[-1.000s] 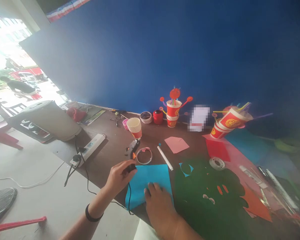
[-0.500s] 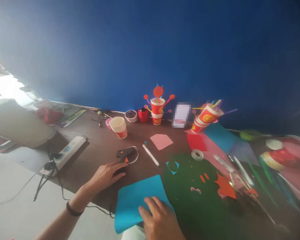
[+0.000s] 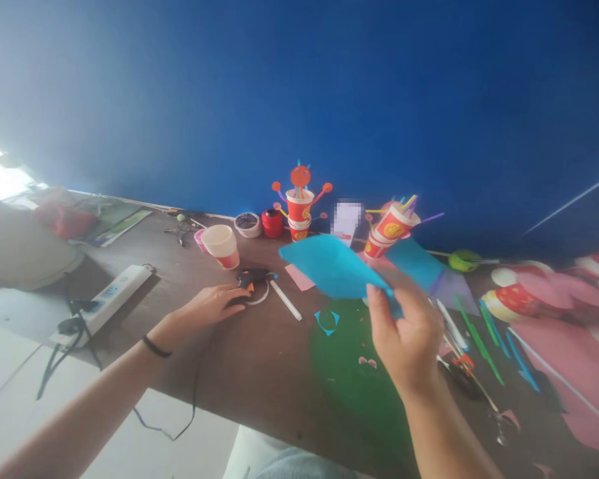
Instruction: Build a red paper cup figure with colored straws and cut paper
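My right hand (image 3: 409, 336) holds up a blue sheet of craft paper (image 3: 329, 266), its edge pinched between thumb and fingers. The sheet is tilted and hangs above the table, covering part of a pink paper piece (image 3: 298, 277). On the left, my left hand (image 3: 212, 304) rests with fingers stretched out at the handle of a black glue gun (image 3: 253, 275). Beside the gun lie a white ring (image 3: 260, 299) and a white marker (image 3: 286, 301). Below the raised sheet, a blue paper scrap with a round cutout (image 3: 326, 323) lies near the green round mat (image 3: 359, 399).
A power strip (image 3: 107, 299) lies left, with cords trailing over the table edge. Stacked cups (image 3: 219, 247) stand behind the gun. Two cup figures, an upright one (image 3: 299, 206) and a leaning one (image 3: 392, 226), stand by the blue wall. Green strips (image 3: 479, 342) lie right.
My right hand has lifted the blue sheet off the table's front and carried it up and away from me. My left hand stays by the glue gun. The view has turned slightly right.
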The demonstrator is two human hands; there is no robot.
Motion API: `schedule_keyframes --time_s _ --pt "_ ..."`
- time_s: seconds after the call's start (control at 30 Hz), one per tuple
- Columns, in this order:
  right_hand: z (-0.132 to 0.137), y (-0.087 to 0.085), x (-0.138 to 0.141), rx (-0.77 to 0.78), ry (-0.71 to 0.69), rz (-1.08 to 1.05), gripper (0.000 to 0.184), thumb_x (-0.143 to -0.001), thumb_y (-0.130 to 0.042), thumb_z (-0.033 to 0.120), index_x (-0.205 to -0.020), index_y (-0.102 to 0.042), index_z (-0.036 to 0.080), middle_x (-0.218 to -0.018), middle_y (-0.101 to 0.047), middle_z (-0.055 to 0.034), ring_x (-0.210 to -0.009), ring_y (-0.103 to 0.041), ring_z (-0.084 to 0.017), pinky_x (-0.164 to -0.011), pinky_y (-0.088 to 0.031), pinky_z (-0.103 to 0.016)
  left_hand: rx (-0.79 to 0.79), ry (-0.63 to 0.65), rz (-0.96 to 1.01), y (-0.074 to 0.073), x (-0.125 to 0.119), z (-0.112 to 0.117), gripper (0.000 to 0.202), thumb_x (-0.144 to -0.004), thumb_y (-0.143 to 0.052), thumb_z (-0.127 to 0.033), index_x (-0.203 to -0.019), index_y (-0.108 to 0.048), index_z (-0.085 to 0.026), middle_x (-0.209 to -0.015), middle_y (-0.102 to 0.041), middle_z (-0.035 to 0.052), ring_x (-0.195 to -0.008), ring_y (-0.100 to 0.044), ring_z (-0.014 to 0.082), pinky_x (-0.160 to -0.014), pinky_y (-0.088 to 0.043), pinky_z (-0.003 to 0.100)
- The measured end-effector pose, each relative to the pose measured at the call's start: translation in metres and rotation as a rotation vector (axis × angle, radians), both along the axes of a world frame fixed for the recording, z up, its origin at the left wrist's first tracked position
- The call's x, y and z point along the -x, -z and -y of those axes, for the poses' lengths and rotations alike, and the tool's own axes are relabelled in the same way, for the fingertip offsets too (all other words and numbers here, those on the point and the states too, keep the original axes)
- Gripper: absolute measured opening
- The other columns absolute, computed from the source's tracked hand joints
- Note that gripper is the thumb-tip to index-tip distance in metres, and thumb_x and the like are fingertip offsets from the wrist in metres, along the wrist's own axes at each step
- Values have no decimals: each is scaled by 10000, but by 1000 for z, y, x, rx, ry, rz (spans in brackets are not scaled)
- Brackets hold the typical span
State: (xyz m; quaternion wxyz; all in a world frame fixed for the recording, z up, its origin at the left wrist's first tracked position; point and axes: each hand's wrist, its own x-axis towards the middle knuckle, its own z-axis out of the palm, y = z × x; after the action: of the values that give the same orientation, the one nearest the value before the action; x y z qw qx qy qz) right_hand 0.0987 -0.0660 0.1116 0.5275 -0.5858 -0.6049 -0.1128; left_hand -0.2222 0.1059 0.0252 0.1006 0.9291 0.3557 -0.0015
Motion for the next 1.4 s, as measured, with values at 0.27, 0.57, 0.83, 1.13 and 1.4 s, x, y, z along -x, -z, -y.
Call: schedule_keyframes --time_s 0.27,0.57,0.83,1.13,1.4 --pt "-74 70 10 528 -19 421 290 -875 -498 242 -1138 -611 192 -1149 -625 -93 -1062 -551 -225 -922 -414 -351 -5 26 11 2 3 4 358 -869 -445 -430 -1173 -566 -283 -1101 -629 54 -911 -632 194 -780 -479 266" --pt "-76 117 11 695 -33 417 417 -824 -555 240 -1205 -551 73 -1191 -574 -208 -1114 -501 -314 -894 -393 -435 -35 20 22 4 12 30 327 -869 -468 -410 -1154 -556 -278 -1052 -637 44 -874 -630 174 -745 -477 245" --pt "-37 105 66 667 -321 461 466 -855 -458 207 -1320 -454 185 -1384 -461 -52 -1261 -376 -222 -1024 -322 -370 21 -17 82 10 6 25 353 -859 -474 -449 -1146 -566 -265 -1056 -643 54 -848 -636 175 -734 -480 254" --pt "-68 120 141 737 -493 475 504 -831 -373 102 -1331 -432 87 -1357 -476 -139 -1215 -411 -291 -965 -367 -459 147 -157 329 5 12 27 355 -858 -485 -430 -1108 -567 -192 -938 -648 29 -627 -556 96 -602 -447 201" --pt "-53 120 153 750 -489 462 508 -803 -414 131 -1307 -446 72 -1414 -381 -187 -1227 -391 -307 -975 -349 -496 148 -56 287 5 -4 32 316 -858 -504 -381 -1126 -579 -231 -1061 -641 43 -885 -613 165 -790 -469 262"
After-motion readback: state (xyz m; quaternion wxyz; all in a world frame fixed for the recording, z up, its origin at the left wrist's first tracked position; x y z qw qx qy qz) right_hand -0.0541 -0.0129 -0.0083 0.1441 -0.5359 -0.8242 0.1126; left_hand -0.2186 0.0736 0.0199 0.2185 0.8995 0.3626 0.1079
